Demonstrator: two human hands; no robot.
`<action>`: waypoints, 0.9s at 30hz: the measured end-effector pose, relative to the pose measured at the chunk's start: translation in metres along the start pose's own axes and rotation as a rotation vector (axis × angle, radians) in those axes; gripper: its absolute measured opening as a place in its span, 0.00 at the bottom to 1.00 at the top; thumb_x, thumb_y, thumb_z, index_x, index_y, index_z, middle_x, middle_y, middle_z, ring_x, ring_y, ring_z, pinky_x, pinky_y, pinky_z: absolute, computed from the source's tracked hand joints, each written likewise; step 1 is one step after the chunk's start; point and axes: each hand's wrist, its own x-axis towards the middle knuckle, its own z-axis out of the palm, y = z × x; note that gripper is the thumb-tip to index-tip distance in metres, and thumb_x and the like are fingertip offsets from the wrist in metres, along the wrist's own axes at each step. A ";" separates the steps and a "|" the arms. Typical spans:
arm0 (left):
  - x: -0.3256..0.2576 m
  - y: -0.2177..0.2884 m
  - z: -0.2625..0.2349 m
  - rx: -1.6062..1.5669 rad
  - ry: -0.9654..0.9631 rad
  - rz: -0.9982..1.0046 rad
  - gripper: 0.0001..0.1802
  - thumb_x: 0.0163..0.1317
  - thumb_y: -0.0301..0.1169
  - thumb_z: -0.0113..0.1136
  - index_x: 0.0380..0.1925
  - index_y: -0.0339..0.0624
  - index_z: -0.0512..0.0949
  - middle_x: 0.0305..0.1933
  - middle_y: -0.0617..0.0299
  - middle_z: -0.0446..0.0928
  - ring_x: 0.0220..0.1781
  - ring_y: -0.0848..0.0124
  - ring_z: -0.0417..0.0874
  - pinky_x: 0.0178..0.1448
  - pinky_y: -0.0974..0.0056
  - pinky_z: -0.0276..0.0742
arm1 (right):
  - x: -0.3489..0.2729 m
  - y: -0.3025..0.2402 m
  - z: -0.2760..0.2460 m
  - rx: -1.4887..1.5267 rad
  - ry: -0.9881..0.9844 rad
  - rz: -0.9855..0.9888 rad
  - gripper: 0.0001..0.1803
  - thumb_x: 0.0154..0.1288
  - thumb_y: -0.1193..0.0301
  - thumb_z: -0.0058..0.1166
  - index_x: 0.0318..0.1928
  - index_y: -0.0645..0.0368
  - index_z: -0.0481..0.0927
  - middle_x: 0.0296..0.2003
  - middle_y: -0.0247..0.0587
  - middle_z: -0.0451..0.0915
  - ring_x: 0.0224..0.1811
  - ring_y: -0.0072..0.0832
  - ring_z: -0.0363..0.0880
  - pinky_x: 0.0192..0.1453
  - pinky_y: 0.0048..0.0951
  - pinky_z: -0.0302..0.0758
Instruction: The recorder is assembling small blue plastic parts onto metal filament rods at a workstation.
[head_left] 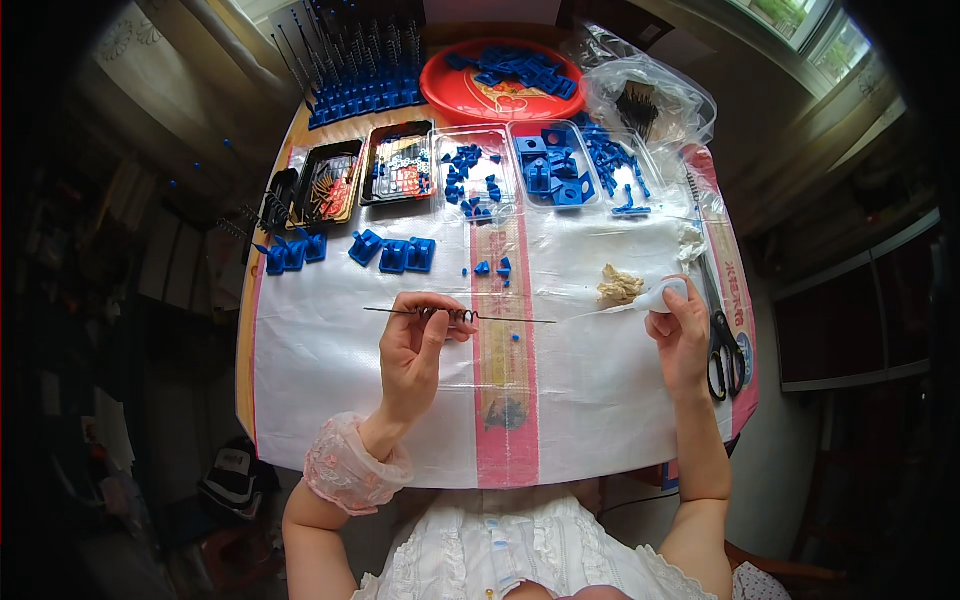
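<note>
The left hand (418,345) has its fingers pinched together on a thin metal rod (460,316) carrying a small dark spring (455,316), held level above the white sheet (330,360), while the right hand (680,335) closes its fingers on a small white bottle (665,295) just off the rod's far tip. This looks like the stage of dressing the rod's end, and the next move calls for bringing tip and bottle together steadily. Beyond the fingers lie blue plastic parts (395,253), clear trays (480,170) and scissors (722,345).

- Bare white sheet (330,400) between both hands and near table edge: open passage.
- Far side blocked: row of trays (470,170), red bowl (500,85), blue clips (395,253).
- Right edge: scissors (725,345), crumpled wad (620,285), possibly tissue.
</note>
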 end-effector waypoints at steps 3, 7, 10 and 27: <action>0.000 0.001 0.000 -0.002 0.003 0.000 0.09 0.81 0.29 0.52 0.53 0.35 0.71 0.49 0.55 0.80 0.47 0.70 0.87 0.52 0.68 0.85 | 0.000 0.000 0.000 -0.003 -0.006 -0.002 0.07 0.72 0.68 0.58 0.46 0.54 0.78 0.28 0.23 0.75 0.23 0.09 0.60 0.27 0.17 0.55; 0.000 0.001 0.000 0.002 0.006 -0.003 0.09 0.81 0.29 0.52 0.53 0.35 0.71 0.49 0.55 0.80 0.47 0.71 0.87 0.52 0.68 0.85 | 0.000 0.000 0.000 0.000 -0.004 0.001 0.07 0.72 0.68 0.58 0.46 0.54 0.78 0.28 0.23 0.75 0.23 0.08 0.60 0.27 0.17 0.55; 0.000 0.002 0.001 -0.002 0.009 -0.007 0.09 0.81 0.29 0.52 0.53 0.35 0.71 0.49 0.55 0.80 0.46 0.71 0.87 0.52 0.68 0.85 | 0.000 0.000 0.001 -0.026 0.003 -0.001 0.07 0.73 0.66 0.57 0.45 0.54 0.77 0.26 0.23 0.72 0.23 0.10 0.59 0.27 0.18 0.55; 0.000 0.001 0.000 -0.001 0.004 -0.012 0.08 0.81 0.28 0.52 0.53 0.35 0.71 0.50 0.55 0.80 0.46 0.71 0.87 0.51 0.69 0.84 | -0.005 -0.004 0.005 -0.051 0.009 -0.050 0.07 0.73 0.69 0.59 0.46 0.54 0.76 0.28 0.22 0.74 0.23 0.08 0.60 0.28 0.17 0.55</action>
